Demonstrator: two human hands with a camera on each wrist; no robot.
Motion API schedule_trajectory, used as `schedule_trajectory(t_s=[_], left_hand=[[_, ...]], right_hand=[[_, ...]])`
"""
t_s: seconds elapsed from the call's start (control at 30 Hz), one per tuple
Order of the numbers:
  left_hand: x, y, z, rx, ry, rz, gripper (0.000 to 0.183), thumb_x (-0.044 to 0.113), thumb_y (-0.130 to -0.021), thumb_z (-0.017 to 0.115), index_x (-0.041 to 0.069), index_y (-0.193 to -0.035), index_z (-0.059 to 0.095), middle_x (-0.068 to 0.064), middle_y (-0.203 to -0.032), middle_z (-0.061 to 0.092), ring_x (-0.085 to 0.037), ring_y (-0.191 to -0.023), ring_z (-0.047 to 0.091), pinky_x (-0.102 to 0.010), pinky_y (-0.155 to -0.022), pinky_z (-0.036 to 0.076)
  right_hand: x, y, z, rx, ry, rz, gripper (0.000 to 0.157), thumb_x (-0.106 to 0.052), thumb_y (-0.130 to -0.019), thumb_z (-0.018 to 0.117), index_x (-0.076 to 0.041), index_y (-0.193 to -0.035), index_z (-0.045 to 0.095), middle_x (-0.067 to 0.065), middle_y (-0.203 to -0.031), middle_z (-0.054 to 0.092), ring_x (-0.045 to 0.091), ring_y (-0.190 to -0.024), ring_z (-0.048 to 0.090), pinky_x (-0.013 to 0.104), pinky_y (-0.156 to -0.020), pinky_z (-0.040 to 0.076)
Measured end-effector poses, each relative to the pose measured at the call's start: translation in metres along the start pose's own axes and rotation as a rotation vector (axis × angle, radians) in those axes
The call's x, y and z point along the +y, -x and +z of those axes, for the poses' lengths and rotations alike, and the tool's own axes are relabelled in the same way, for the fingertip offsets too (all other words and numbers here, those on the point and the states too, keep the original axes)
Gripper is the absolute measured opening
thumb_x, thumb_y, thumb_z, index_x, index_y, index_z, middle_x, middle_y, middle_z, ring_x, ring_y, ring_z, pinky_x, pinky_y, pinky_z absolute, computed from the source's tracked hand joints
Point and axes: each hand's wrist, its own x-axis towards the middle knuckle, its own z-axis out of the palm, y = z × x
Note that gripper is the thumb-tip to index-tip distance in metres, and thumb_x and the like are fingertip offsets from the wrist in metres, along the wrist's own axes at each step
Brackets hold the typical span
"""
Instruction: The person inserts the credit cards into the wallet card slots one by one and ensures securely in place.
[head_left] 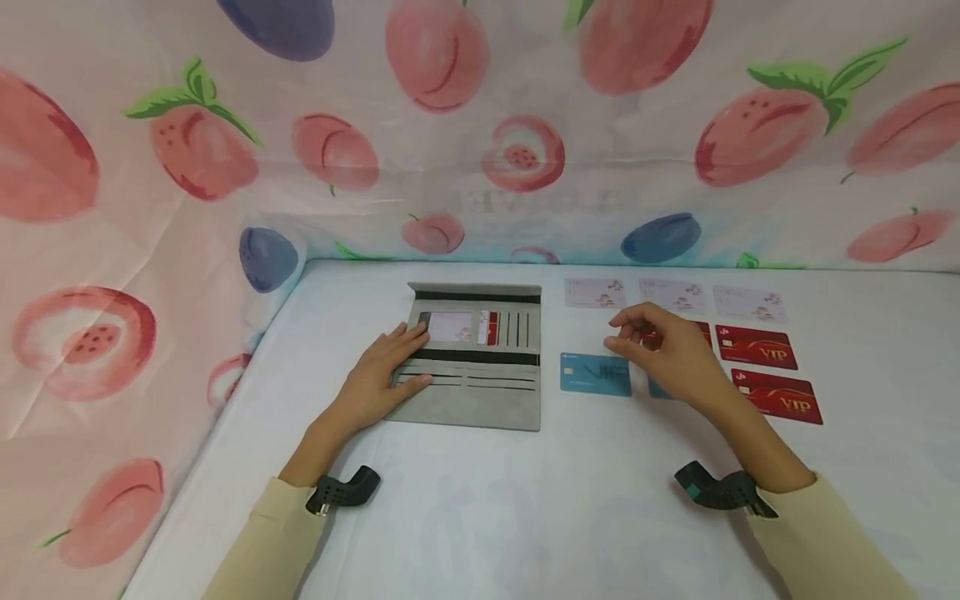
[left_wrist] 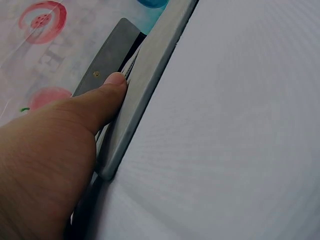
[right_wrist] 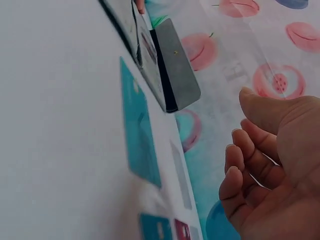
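A grey wallet [head_left: 487, 408] lies unfolded on the table, with card slots and dark bands across it. One pale card [head_left: 452, 327] shows in its window, and a red-and-white card [head_left: 487, 328] sits in the slots beside it. My left hand [head_left: 382, 371] rests on the wallet's left side, fingers extended and thumb on the lower panel. Above the laid-out cards hovers my right hand [right_wrist: 285, 165], its fingers loosely bent with nothing between them. A blue card [head_left: 596, 374] lies just left of it; another blue card [head_left: 658, 390] is mostly hidden beneath it.
Three pale cards [head_left: 671, 294] form a row at the back. Red VIP cards [head_left: 757, 347] lie to the right, one partly behind the right hand. A fruit-printed cloth [head_left: 450, 158] rises behind and left of the white tabletop [head_left: 510, 517].
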Motion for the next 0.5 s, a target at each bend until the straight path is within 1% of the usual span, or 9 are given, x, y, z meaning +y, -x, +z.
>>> schedule_trajectory(t_s=[0.13, 0.27, 0.4, 0.5], left_hand=[[0.001, -0.001, 0.001, -0.003, -0.003, -0.002, 0.066, 0.03, -0.088, 0.069, 0.005, -0.143, 0.044, -0.008, -0.151, 0.036, -0.029, -0.142, 0.022, -0.045, -0.116, 0.012], [0.002, -0.001, 0.001, -0.002, -0.003, -0.008, 0.065, 0.03, -0.088, 0.069, 0.005, -0.143, 0.044, -0.008, -0.151, 0.036, -0.029, -0.142, 0.022, -0.045, -0.116, 0.012], [0.001, -0.001, 0.001, -0.002, -0.006, -0.01, 0.065, 0.03, -0.089, 0.069, 0.006, -0.144, 0.044, -0.007, -0.151, 0.036, -0.028, -0.142, 0.022, -0.044, -0.116, 0.012], [0.0, 0.0, 0.0, 0.003, -0.011, -0.004, 0.065, 0.03, -0.088, 0.069, 0.006, -0.143, 0.044, -0.008, -0.151, 0.036, -0.029, -0.142, 0.022, -0.044, -0.116, 0.012]], right_hand=[[0.011, 0.01, -0.004, 0.0, 0.016, 0.02, 0.035, -0.033, -0.087, 0.071, -0.008, -0.112, 0.063, 0.004, -0.089, 0.062, 0.021, -0.08, 0.056, 0.023, -0.06, 0.051], [0.021, 0.017, -0.009, -0.005, 0.034, 0.036, 0.037, -0.032, -0.087, 0.072, -0.007, -0.112, 0.064, 0.005, -0.087, 0.06, 0.023, -0.081, 0.055, 0.024, -0.056, 0.05], [0.028, 0.02, -0.012, -0.016, 0.05, 0.059, 0.038, -0.033, -0.085, 0.074, -0.007, -0.111, 0.064, 0.005, -0.085, 0.058, 0.022, -0.08, 0.054, 0.022, -0.058, 0.048], [0.033, 0.021, -0.009, -0.024, 0.045, 0.058, 0.038, -0.032, -0.083, 0.075, -0.008, -0.11, 0.065, 0.004, -0.081, 0.057, 0.022, -0.077, 0.053, 0.023, -0.059, 0.047]])
